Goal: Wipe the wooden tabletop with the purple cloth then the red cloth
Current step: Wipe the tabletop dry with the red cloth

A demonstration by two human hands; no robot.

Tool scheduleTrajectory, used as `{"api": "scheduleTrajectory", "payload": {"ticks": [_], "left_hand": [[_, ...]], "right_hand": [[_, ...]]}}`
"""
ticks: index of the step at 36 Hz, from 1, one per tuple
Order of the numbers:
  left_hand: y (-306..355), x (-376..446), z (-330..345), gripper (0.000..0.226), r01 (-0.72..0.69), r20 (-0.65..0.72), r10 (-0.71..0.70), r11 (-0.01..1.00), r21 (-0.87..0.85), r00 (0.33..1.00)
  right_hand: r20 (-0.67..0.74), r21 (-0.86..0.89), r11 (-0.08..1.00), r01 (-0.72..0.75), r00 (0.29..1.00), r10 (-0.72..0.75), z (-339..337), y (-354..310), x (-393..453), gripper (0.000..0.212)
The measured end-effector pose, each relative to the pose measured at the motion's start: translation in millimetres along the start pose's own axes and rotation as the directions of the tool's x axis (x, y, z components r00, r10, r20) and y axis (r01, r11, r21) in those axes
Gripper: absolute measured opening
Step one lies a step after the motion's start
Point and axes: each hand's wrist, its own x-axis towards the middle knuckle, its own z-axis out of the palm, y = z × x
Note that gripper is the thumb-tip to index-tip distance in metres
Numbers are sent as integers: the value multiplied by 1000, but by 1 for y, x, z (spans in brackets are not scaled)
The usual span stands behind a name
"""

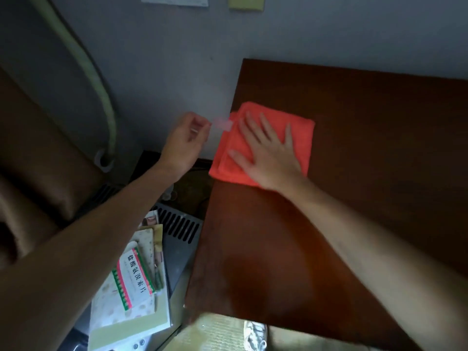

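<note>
Wooden table point(342, 224), dark reddish brown, filled the right half of the frame, its left edge running down from upper centre to lower centre. Red cloth point(263, 145), folded into a rectangle, lay at the upper left corner of the table, its left edge overhanging slightly. Purple cloth was not in view. Right hand point(268, 153) lay flat on the cloth, fingers spread, palm pressing down, nothing gripped. Left hand point(182, 140), off the table in centre frame, pinched a small pale tag point(222, 123) at the cloth's upper left corner between thumb and fingertip.

Judgement: red-cloth pass in hand. For a good wipe, keep the palm flat with even pressure, run overlapping strokes from the far edge toward the near one, and keep the fold from bunching.
</note>
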Motion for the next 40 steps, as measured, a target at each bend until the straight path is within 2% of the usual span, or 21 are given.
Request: {"api": "scheduleTrajectory", "payload": {"ticks": [6, 8, 11, 14, 18, 21, 25, 28, 31, 33, 40], "left_hand": [[11, -60, -4, 7, 4, 61, -6, 1000, 23, 998], [13, -78, -5, 4, -51, 77, 45, 996, 69, 996], [15, -98, -5, 5, -141, 174, 116, 980, 143, 978], [17, -107, -3, 13, -201, 207, 163, 963, 180, 965], [20, -112, 3, 13, -223, 197, 183, 954, 199, 963], [22, -112, 10, 18, -216, 202, 170, 947, 236, 964], [28, -106, 23, 31, -127, 78, 111, 959, 253, 991], [30, -101, 38, 30, -144, 46, 137, 916, 375, 990], [29, -97, 57, 32, -259, 117, 232, 822, 507, 966], [31, -96, 68, 38, -331, 207, 260, 781, 529, 943], [36, -98, 73, 49, -367, 354, 189, 751, 549, 916]], "right_hand": [[-3, -48, 996, 72, 997, -72, 16, -73, -135, 78], [-14, -50, 993, 106, 994, -107, 20, -90, -174, 78], [16, -66, 979, 193, 981, -192, 21, -91, -211, 78], [79, -67, 950, 306, 951, -300, 12, -66, -214, 78], [156, -42, 893, 449, 886, -437, -2, -28, -193, 74], [151, -48, 884, 466, 878, -455, -8, -4, -163, 70], [156, -65, 920, 387, 914, -373, -17, 37, -105, 72], [146, -50, 950, 309, 943, -300, -30, 71, -51, 74], [105, -44, 968, 246, 965, -241, -38, 102, 0, 75], [89, -50, 974, 219, 973, -214, -41, 119, 29, 75], [56, -47, 983, 177, 983, -174, -55, 167, 107, 75]]}}
